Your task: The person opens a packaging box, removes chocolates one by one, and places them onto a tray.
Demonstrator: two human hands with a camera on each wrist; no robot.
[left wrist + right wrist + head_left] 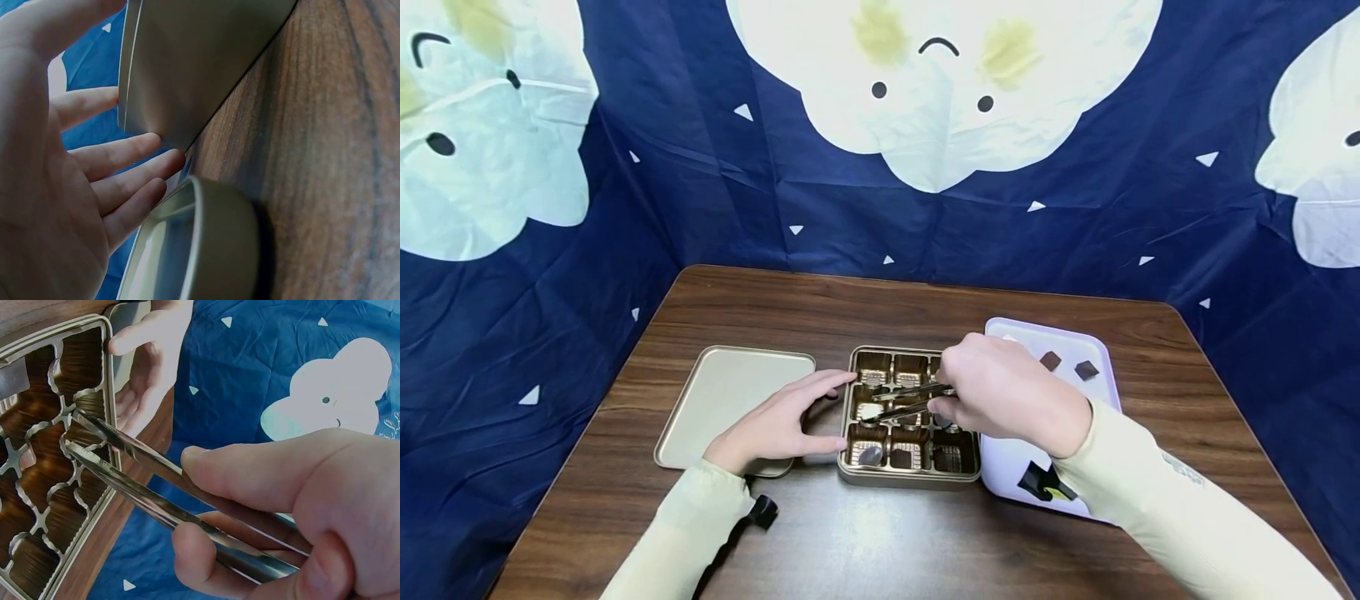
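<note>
A gold-coloured tin (910, 481) with a divided insert sits in the middle of the table. Dark chocolate pieces (901, 457) lie in some of its compartments. My right hand (1007, 387) grips a pair of metal tongs (150, 503) between thumb and fingers, reaching over the tin from the right. The tongs' tips stand apart over the left middle compartments, nothing visible between them. My left hand (775, 425) spreads its thumb and fingers against the tin's left side, fingers (125, 153) nearly straight. Part of the tin is hidden beneath the right hand.
Left of the tin lies its gold lid (730, 400), partly under the left hand. A pale lavender tray (1011, 467) on the right carries chocolate pieces (1086, 370), partly covered by the right forearm. Blue cloth with cloud prints (850, 217) hangs behind the wooden table (880, 550).
</note>
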